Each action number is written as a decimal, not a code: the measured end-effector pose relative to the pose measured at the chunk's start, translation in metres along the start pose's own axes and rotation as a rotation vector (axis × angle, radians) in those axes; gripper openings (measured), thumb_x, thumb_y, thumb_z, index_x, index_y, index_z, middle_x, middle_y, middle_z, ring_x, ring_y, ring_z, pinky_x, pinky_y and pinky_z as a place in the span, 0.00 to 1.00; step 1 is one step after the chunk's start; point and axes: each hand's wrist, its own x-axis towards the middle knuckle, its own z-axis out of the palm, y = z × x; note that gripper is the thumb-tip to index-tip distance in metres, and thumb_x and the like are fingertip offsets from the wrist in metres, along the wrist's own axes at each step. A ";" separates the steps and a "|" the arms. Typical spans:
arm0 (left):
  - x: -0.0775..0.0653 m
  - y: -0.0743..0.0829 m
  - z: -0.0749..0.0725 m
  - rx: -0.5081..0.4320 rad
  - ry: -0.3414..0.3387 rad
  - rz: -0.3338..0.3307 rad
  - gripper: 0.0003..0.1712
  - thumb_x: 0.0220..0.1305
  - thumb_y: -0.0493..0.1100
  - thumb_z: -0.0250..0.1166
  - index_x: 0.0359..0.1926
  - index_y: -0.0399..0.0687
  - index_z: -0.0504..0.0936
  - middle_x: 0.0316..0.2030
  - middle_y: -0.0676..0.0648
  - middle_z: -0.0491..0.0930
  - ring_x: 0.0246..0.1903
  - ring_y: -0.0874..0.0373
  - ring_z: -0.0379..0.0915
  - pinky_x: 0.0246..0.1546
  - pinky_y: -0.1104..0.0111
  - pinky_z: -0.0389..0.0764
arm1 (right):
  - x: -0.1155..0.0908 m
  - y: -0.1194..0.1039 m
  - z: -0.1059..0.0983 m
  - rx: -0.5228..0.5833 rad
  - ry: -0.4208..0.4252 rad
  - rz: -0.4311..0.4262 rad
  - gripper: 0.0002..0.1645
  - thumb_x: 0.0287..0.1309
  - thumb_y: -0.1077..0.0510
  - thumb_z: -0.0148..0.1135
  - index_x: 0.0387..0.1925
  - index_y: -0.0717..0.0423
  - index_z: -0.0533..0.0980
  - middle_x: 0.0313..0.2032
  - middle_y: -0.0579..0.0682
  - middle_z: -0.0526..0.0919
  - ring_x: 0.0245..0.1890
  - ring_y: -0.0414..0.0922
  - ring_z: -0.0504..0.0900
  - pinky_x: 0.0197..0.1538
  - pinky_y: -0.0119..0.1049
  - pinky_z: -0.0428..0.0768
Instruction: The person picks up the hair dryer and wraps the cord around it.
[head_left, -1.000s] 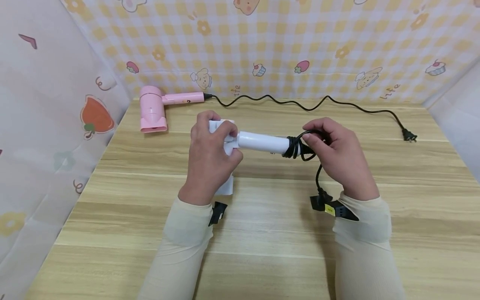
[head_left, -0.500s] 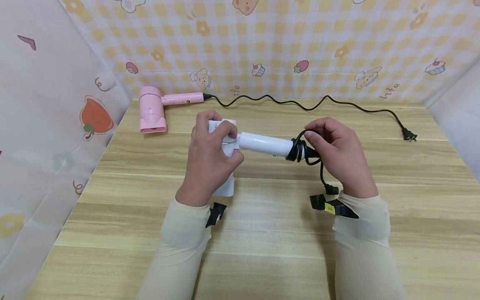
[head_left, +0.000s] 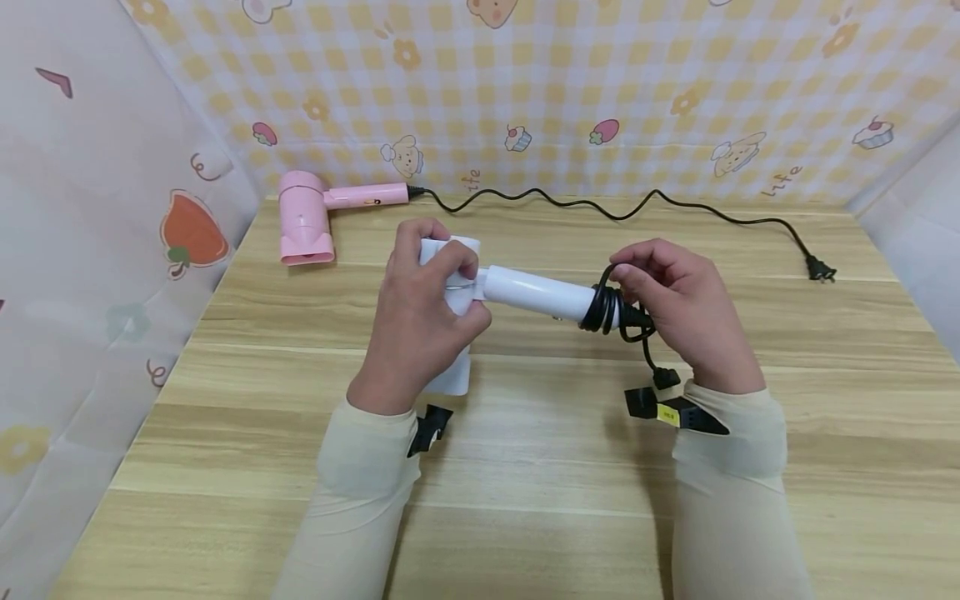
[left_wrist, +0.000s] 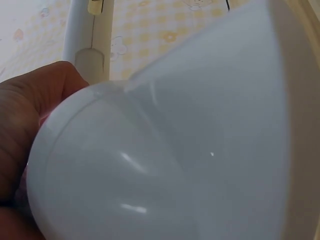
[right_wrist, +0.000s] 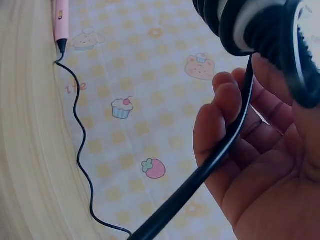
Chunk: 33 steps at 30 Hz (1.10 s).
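Note:
My left hand point(head_left: 416, 312) grips the head of a white hair dryer, thumb and fingers around it where the handle joins. In the left wrist view the dryer's smooth white body point(left_wrist: 150, 165) fills most of the picture. The white handle point(head_left: 536, 296) points right, its end tilted a little toward me. A black power cord point(head_left: 600, 310) is wrapped in several turns around the handle's end. My right hand point(head_left: 678, 308) pinches a loop of this cord between thumb and fingers. Below that hand hangs the cord's black plug point(head_left: 665, 378).
A pink hair dryer point(head_left: 306, 218) lies at the back left of the wooden table point(head_left: 540, 517). Its wavy black cord point(head_left: 555, 200) runs along the back edge to a plug point(head_left: 819, 269) at the right. Patterned cloth point(head_left: 555, 75) covers the wall behind.
The white handle has shifted slightly right and its cord end has dipped toward me. The loop in my right hand has been drawn closer around the handle, and the hanging plug has swung right.

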 end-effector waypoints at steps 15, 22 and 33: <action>0.000 0.001 -0.002 -0.119 0.013 0.000 0.14 0.37 0.34 0.64 0.29 0.50 0.73 0.49 0.47 0.60 0.46 0.53 0.64 0.36 0.64 0.73 | 0.002 0.006 0.000 0.075 -0.107 0.045 0.17 0.58 0.48 0.57 0.44 0.52 0.81 0.42 0.47 0.82 0.40 0.43 0.77 0.34 0.28 0.76; 0.000 0.002 -0.002 -0.141 0.050 -0.040 0.15 0.36 0.33 0.64 0.29 0.49 0.72 0.49 0.46 0.59 0.47 0.53 0.63 0.35 0.64 0.73 | 0.004 0.008 0.007 0.083 -0.096 -0.030 0.13 0.60 0.59 0.57 0.44 0.54 0.80 0.37 0.45 0.83 0.34 0.43 0.78 0.32 0.31 0.76; 0.001 0.002 -0.001 -0.164 0.087 -0.150 0.14 0.40 0.34 0.66 0.30 0.48 0.72 0.49 0.46 0.58 0.45 0.53 0.65 0.34 0.64 0.75 | 0.006 0.003 0.016 -0.094 -0.145 0.176 0.09 0.60 0.59 0.56 0.29 0.55 0.80 0.21 0.54 0.76 0.23 0.47 0.72 0.28 0.37 0.68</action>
